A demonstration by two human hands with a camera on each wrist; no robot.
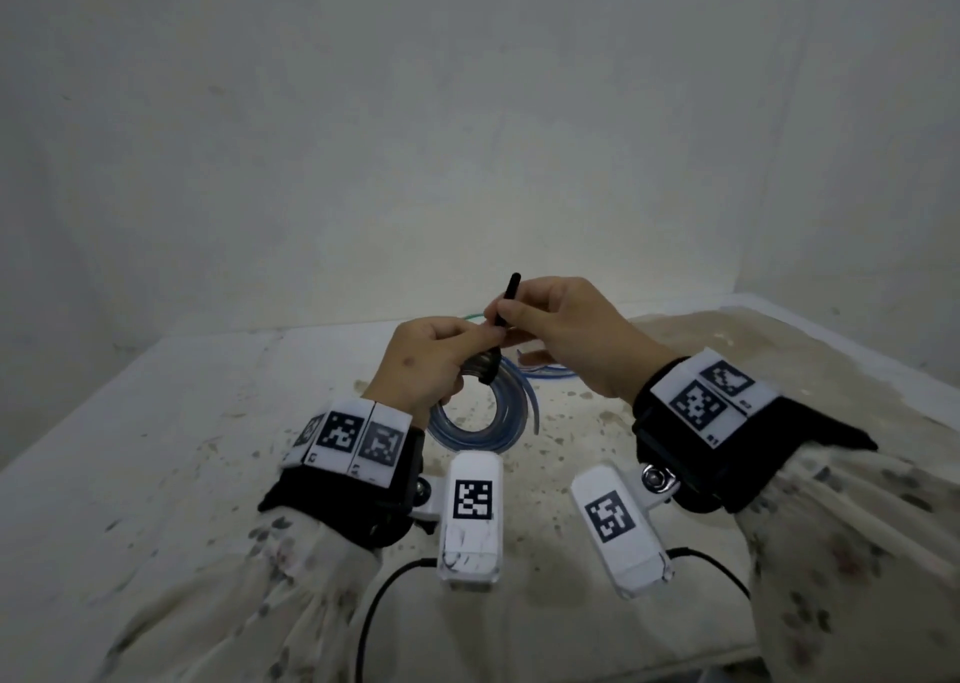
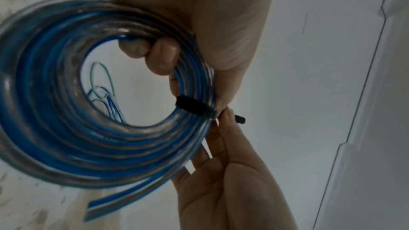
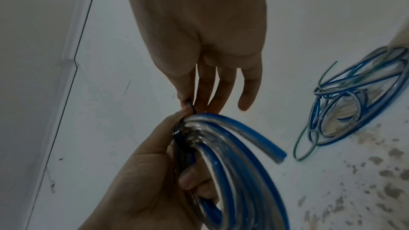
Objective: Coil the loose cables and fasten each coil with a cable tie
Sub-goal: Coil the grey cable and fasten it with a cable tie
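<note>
Two hands meet: left hand (image 1: 423,365) fingers grip the blue coil (image 2: 73,120), right hand (image 1: 566,334) fingers pinch the black tie (image 1: 506,300).

We observe a plain wall (image 1: 467,111), pale grey-white and unadorned, filling the upper half of the head view. It shows faint scuffs and small dark specks. A second wall (image 1: 857,137) meets it at a vertical corner on the right. Below stands a work surface (image 1: 182,422) covered in a pale, off-white sheet. We note brownish staining and scattered dark flecks across its centre and right portion, densest toward the right rear. The left portion is cleaner and lighter. In the wrist views, a thin dark seam line (image 2: 354,111) runs along the wall. Lighting is dim, even and diffuse, with soft shadows.
</note>
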